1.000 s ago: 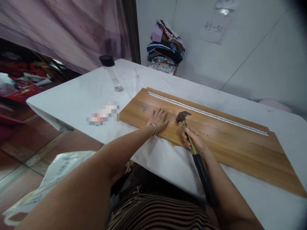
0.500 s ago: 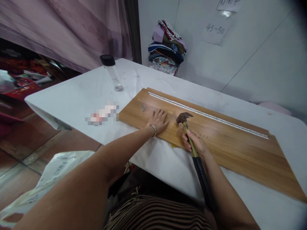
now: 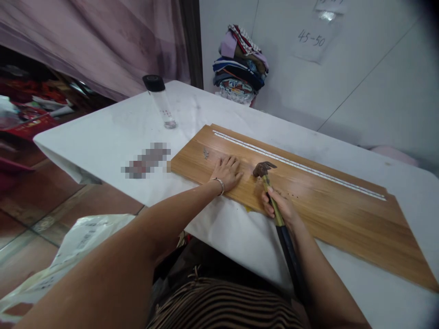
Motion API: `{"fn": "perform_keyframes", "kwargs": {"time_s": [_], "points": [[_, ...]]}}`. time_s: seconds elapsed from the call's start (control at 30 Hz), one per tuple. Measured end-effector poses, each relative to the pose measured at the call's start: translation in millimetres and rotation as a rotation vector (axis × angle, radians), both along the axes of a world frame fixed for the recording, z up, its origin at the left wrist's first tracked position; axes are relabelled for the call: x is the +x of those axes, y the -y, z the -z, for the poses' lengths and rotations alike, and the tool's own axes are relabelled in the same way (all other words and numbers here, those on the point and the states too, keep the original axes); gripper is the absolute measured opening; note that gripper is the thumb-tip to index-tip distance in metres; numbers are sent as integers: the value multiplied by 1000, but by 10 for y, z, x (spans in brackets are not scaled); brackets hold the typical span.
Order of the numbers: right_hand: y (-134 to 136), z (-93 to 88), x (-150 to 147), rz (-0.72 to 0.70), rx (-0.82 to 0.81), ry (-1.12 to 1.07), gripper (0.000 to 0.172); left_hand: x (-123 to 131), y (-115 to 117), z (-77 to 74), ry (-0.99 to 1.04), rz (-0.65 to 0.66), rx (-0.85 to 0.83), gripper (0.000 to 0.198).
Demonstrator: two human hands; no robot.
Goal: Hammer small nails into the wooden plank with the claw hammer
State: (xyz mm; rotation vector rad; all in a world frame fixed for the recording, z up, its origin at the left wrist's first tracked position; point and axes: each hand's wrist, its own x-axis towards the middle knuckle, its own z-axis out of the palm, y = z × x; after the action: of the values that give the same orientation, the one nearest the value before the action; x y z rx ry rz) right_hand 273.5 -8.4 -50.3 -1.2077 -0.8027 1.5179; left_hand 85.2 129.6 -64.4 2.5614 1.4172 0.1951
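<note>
A wide wooden board point(image 3: 329, 205) lies across the table, with two white measuring strips point(image 3: 295, 163) along its far side. My left hand point(image 3: 227, 172) rests flat on the board near its left end, fingers spread. Just beyond those fingers is a small pile of nails point(image 3: 206, 153). My right hand point(image 3: 279, 203) is wrapped round the handle of a claw hammer point(image 3: 265, 170), on the metal-coloured part above the black grip. The hammer's rusty head is at the board's surface; whether it touches, I cannot tell. Several small dark dots mark the wood right of the hammer.
The table point(image 3: 103, 128) has a white cover. On it stand a clear bottle with a black lid point(image 3: 161, 103) and a blurred-out item point(image 3: 146, 161). Folded clothes point(image 3: 240, 66) are stacked by the wall. A white plastic bag point(image 3: 85, 237) is at the lower left.
The view has shifted very slightly. Both hands, the hammer and the board keep the same places relative to each other.
</note>
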Motion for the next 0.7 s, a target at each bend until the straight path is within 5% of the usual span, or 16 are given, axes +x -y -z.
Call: {"fn": "perform_keyframes", "kwargs": {"time_s": [0.7], "points": [[11, -7, -5, 17, 0, 8, 57, -3, -1, -2, -8, -5, -9, 56]]}}
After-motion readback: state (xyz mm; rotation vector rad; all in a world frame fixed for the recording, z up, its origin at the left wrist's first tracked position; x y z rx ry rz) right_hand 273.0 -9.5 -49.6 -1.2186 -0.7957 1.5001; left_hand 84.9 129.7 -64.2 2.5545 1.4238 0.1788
